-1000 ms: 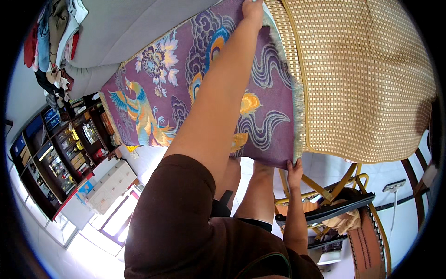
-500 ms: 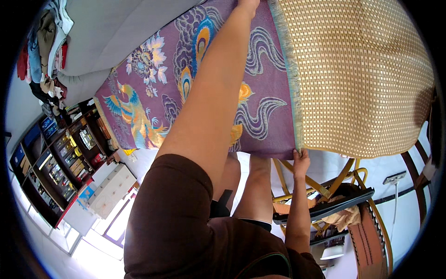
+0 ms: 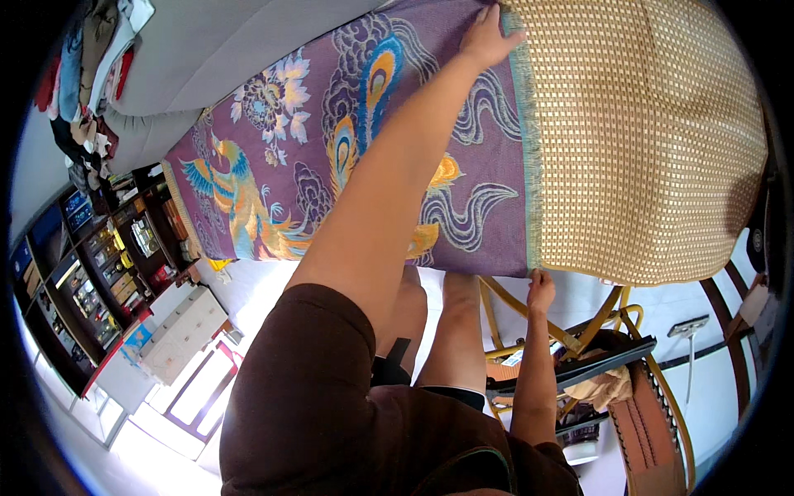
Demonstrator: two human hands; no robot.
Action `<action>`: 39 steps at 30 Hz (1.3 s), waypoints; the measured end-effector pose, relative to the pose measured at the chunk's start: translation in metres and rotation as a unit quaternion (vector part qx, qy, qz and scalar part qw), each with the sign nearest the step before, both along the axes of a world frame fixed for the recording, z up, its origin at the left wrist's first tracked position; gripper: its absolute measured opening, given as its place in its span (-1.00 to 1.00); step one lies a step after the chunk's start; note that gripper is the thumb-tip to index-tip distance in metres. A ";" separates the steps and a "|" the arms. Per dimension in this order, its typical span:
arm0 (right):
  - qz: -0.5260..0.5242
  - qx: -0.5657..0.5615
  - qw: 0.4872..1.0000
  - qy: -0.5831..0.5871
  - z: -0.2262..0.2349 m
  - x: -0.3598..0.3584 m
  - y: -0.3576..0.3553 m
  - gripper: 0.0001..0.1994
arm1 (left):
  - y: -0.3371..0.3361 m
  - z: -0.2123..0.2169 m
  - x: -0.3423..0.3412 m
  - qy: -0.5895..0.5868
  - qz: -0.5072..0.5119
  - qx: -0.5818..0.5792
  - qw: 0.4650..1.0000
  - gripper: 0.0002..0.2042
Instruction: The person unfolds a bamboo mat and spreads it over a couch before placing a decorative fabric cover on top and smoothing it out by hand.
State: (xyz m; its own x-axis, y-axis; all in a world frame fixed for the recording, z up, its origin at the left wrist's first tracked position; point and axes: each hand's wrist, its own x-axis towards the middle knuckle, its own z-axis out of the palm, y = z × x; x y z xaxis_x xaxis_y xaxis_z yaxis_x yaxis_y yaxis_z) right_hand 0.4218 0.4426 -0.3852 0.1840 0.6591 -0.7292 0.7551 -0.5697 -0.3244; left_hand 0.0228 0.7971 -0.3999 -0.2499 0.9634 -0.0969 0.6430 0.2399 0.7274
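A purple woven cloth [image 3: 277,178] with a phoenix, flowers and peacock feathers lies spread on a raised surface before me. Its blue-green fringed edge [image 3: 532,157] runs over a beige checked woven cover [image 3: 637,132]. Toward the far end of that fringe, my left hand [image 3: 488,40] rests on the purple cloth, thumb and fingers apart. At the near corner of the fringed edge, my right hand [image 3: 542,293] is closed, pinching the cloth where it hangs at the side.
Grey upholstery [image 3: 223,50] rises on the far left, with a heap of clothes [image 3: 87,74] beside it. A dark shelf unit [image 3: 95,289] and white drawers [image 3: 184,331] stand at left. A folding chair [image 3: 649,422] with a yellow frame is at right, near a floor mop [image 3: 688,326].
My left hand has come fully into view, lower and slightly to the right on the cloth. My right hand still pinches the near corner. The view has shifted slightly.
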 end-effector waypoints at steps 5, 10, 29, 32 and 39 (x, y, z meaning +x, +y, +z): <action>0.009 0.035 0.999 -0.030 0.001 -0.005 0.000 -0.71 | -0.105 0.010 0.003 0.129 0.042 -0.011 0.991 -0.38; 0.017 0.052 0.996 -0.070 -0.022 0.004 -0.010 -0.75 | -0.260 0.016 -0.017 0.247 0.128 -0.128 0.952 -0.37; 0.435 0.211 0.875 0.023 0.033 -0.281 0.028 -0.34 | -0.452 0.023 -0.113 0.167 0.129 -0.326 0.921 -0.12; 0.391 0.162 0.905 -0.039 0.018 -0.307 0.025 -0.32 | -0.436 0.036 -0.142 0.155 0.055 -0.328 0.930 -0.18; 0.337 0.221 0.908 -0.111 -0.012 -0.347 0.057 -0.36 | -0.411 0.012 -0.259 0.230 0.094 -0.247 0.937 -0.27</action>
State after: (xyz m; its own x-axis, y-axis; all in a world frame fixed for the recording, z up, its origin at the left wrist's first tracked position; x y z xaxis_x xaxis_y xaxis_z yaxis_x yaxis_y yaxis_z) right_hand 0.0753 0.5001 -0.3971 -0.2599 0.8959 -0.3603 0.9589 0.1957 -0.2053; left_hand -0.2361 0.3865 -0.3880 -0.5350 0.7645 -0.3595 0.7736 0.6144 0.1552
